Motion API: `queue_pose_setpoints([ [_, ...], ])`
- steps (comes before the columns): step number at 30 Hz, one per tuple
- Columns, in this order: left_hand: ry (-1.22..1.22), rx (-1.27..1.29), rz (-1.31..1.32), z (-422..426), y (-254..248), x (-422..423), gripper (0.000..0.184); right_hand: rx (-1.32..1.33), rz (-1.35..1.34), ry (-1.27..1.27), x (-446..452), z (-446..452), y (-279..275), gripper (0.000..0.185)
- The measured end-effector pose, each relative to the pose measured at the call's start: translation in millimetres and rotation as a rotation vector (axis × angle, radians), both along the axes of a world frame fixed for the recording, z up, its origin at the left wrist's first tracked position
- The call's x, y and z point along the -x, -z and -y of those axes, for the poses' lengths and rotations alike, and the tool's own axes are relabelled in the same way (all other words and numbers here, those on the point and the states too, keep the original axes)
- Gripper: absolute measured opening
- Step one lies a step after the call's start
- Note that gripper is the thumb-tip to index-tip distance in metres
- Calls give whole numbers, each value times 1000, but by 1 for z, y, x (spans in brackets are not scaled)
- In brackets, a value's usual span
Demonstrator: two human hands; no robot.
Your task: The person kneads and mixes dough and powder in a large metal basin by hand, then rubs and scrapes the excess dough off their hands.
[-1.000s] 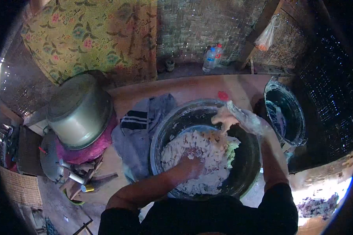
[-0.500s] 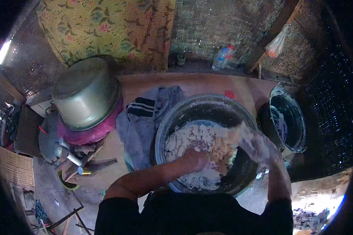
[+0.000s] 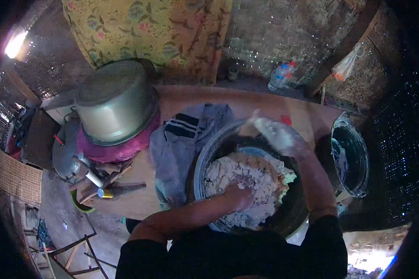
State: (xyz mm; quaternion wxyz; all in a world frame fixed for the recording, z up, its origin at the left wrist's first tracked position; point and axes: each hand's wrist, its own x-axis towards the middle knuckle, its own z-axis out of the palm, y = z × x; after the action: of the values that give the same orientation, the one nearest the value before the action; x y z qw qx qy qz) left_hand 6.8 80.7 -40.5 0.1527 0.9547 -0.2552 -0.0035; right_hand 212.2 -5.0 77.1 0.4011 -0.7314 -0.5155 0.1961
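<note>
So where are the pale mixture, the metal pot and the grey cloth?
Pale mixture [image 3: 237,170]: head view, on its lumpy top.
Metal pot [image 3: 118,120]: head view, on its shiny side.
Grey cloth [image 3: 173,151]: head view, just below its stripes.

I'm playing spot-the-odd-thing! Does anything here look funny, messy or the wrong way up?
Yes: the pot looks upside down, its flat bottom facing up. The bucket looks messy, with pale smears around its rim. I can't see anything clearly broken.

The brown table [image 3: 256,102] bears a dark basin [image 3: 293,210] beside a grey cloth [image 3: 176,151].
</note>
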Motion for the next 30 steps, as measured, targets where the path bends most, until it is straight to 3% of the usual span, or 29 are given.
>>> queue_pose_setpoints([
  [3,60,-183,-71,-2,-12,-7,35,-334,-269,225,23,56,5,30],
  [6,122,-39,-200,-15,-20,-2,34,-89,-660,379,59,113,62,33],
  [8,141,76,-151,-30,-39,-2,32,288,-260,233,78,168,87,33],
  [10,112,169,-254,-48,-92,4,32,778,-22,225,95,166,19,34],
  [12,82,253,-374,-61,-112,-1,32,957,64,208,100,140,-58,36],
  [14,-33,337,-287,-71,-117,-11,35,654,63,123,100,103,-107,37],
  [15,-87,322,-111,-72,-127,-23,33,441,-30,184,89,105,-89,38],
  [17,-233,677,-181,-70,-170,-51,27,189,-212,179,61,93,-32,43],
  [18,-295,864,-194,-68,-192,-65,24,284,-308,198,57,70,-29,42],
  [21,-183,1178,206,-87,-106,-124,20,644,-521,259,52,-4,-11,37],
  [23,-97,1241,310,-96,-69,-147,17,373,-847,27,15,-37,87,34],
  [25,-82,1383,167,-92,-83,-137,16,61,-1149,-128,11,-53,127,33],
  [26,-78,1455,97,-91,-90,-133,17,163,-992,-202,21,-60,115,33],
  [27,-189,1137,216,-101,-69,-154,18,261,-836,-275,31,-66,103,32],
  [29,-189,781,512,-112,-61,-161,21,439,-494,-420,49,-83,72,33],
  [30,-196,778,514,-116,-57,-165,21,486,-419,-477,52,-88,66,34],
])
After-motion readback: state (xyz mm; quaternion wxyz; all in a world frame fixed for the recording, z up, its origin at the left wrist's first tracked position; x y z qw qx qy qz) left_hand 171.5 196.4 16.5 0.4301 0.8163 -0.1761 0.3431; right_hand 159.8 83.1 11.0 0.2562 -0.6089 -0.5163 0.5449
